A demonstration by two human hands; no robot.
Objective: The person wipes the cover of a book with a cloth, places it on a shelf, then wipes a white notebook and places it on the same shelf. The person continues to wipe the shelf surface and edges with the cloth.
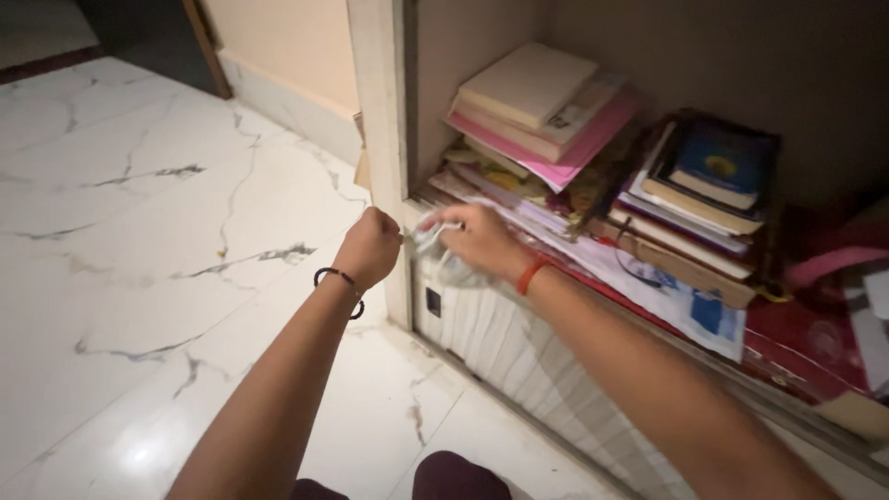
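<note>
Both hands are closed: left hand (370,246) a fist, right hand (479,239) gripping a crumpled white cloth (435,243).

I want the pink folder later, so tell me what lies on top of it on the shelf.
On the pink folder lie a few stacked books, topmost a closed cream book. How many lie between is unclear, and most of the folder is covered.

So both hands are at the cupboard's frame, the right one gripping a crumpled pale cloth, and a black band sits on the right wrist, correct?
Not quite. In the head view the right hand does grip the crumpled pale cloth at the cupboard frame, but its wrist wears an orange-red band. The black band is on the left hand.
</note>
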